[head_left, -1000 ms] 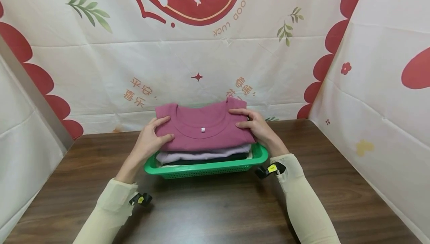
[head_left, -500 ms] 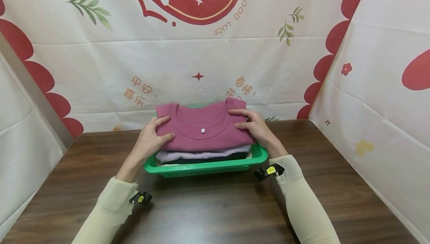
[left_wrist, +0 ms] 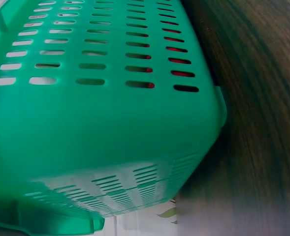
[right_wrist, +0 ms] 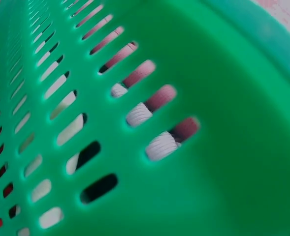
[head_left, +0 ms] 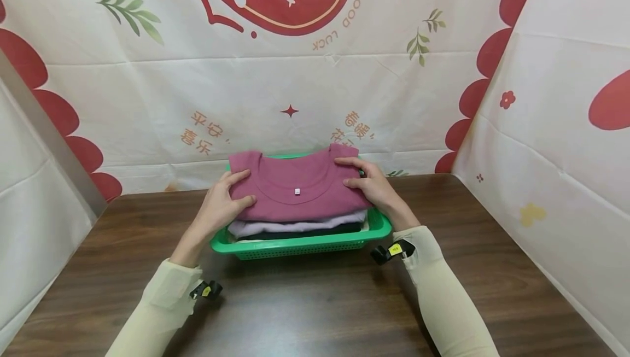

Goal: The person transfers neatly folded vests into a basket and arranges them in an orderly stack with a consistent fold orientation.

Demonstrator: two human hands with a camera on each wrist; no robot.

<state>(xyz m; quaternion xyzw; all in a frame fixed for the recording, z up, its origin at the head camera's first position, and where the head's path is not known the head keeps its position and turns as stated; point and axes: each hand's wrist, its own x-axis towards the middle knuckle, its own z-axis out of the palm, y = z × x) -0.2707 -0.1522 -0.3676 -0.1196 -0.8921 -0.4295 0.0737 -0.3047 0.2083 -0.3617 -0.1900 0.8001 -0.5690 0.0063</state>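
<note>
A folded mauve-pink T-shirt [head_left: 295, 201] with a small white neck label tops a pile of clothes inside a green perforated plastic basket [head_left: 305, 247]. Beneath it show a lilac garment [head_left: 300, 228] and a black one [head_left: 310, 234]. On the shirt's left side rests my left hand [head_left: 220, 202], index finger and thumb spread over the fabric. My right hand [head_left: 375, 185] touches the right side the same way. The other fingers of both hands are mostly hidden. Only the green basket wall [left_wrist: 105, 123] fills the left wrist view. White ribbed fabric [right_wrist: 162, 146] shows through slots in the right one.
The basket stands on a brown wooden table [head_left: 295, 302] close to its back edge. A white printed cloth [head_left: 290, 83] hangs behind the table and along both sides.
The shirt's far right corner has shifted slightly left and down, and more of the basket's back rim shows. My right hand has moved slightly left; the left has barely moved.
</note>
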